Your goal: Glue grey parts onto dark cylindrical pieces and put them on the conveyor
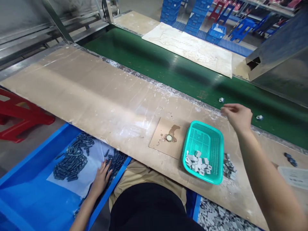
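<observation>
My left hand (102,176) lies in the blue bin (26,189) with its fingers spread. Its fingertips touch the dark, rod-like pieces along the bin's near side. A heap of the same dark pieces (71,162) rests to its left on a white sheet (90,173). My right hand (238,117) hovers at the near edge of the green conveyor belt (154,61), thumb and fingers pinched together. Whether anything is between the fingertips cannot be made out. Just beyond them a small pale block with dark parts (221,100) sits on the belt. A similar block (259,117) lies farther right.
A green basket (221,144) with grey blocks (198,163) stands on the worktable (108,96). More grey blocks (229,168) lie beside it. Left of the basket, a round cap-like object (169,138) rests on wet cardboard (158,134). A bin of grey pieces (216,213) is below the table edge.
</observation>
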### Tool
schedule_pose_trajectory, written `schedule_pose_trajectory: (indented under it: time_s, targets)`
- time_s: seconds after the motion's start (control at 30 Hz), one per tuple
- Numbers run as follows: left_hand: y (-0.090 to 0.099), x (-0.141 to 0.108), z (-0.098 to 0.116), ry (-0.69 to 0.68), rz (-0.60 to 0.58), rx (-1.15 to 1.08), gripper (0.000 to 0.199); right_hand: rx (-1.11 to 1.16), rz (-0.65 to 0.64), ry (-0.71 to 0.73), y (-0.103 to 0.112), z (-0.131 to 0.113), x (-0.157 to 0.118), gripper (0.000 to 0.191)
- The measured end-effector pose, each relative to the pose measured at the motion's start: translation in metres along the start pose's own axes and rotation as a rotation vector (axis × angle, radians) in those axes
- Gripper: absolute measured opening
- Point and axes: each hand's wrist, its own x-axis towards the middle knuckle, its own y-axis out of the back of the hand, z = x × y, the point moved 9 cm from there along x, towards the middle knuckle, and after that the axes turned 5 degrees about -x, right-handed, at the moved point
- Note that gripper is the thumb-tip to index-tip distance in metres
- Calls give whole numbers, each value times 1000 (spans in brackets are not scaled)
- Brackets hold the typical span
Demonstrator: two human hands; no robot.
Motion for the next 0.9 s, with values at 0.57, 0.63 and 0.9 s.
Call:
schedule_pose_trajectory:
  time_s: [0.57, 0.63, 0.9]
  targets:
    - [41, -16, -9, 436, 281, -528, 23, 73, -385, -88, -69, -26, -139, 29]
    - [37, -24, -1, 537, 300, -820, 23, 335, -356, -211, -75, -31, -139, 32]
    - [4, -49, 79, 653, 122, -1384, 25, 317, -394, -150, -124, -71, -130, 33]
